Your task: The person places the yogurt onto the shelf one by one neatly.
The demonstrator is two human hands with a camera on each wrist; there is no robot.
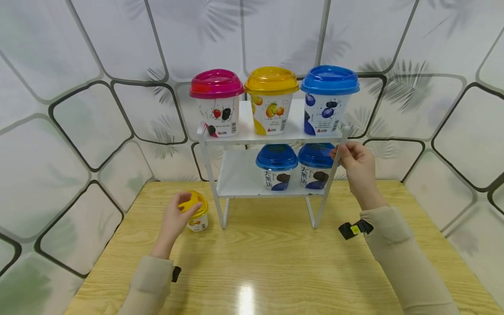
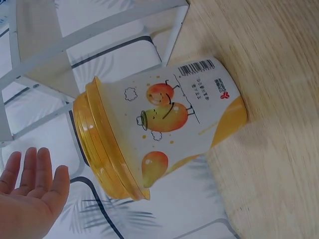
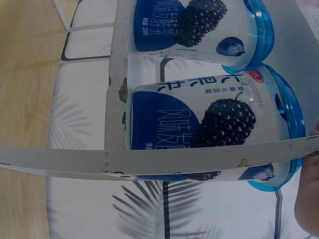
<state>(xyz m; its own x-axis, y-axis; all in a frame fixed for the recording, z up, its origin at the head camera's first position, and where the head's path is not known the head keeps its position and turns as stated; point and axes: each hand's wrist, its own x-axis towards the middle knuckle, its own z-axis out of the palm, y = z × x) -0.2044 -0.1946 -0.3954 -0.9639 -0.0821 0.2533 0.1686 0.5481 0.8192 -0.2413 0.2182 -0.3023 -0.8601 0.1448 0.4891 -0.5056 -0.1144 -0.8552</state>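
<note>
On the table at the left stands a yellow-lidded yogurt cup (image 1: 197, 223), upright, with mango pictures on its side. My left hand (image 1: 176, 217) is beside its lid, fingers spread and loosely bent; in the left wrist view a gap shows between fingers and lid. My right hand (image 1: 359, 168) grips the right front post of the white two-tier rack (image 1: 271, 141), its fingertips close to the lid of a blue-lidded cup (image 1: 313, 175). Whether they touch that lid cannot be told. Most of this hand is outside the right wrist view.
Another blue-lidded cup (image 1: 277, 177) stands to the left on the lower tier. Along the top tier are a pink-lidded cup (image 1: 217, 109), a larger yellow-lidded cup (image 1: 271, 105) and a larger blue-lidded cup (image 1: 327, 107). A patterned curtain (image 1: 283, 35) hangs behind the wooden table (image 1: 267, 258).
</note>
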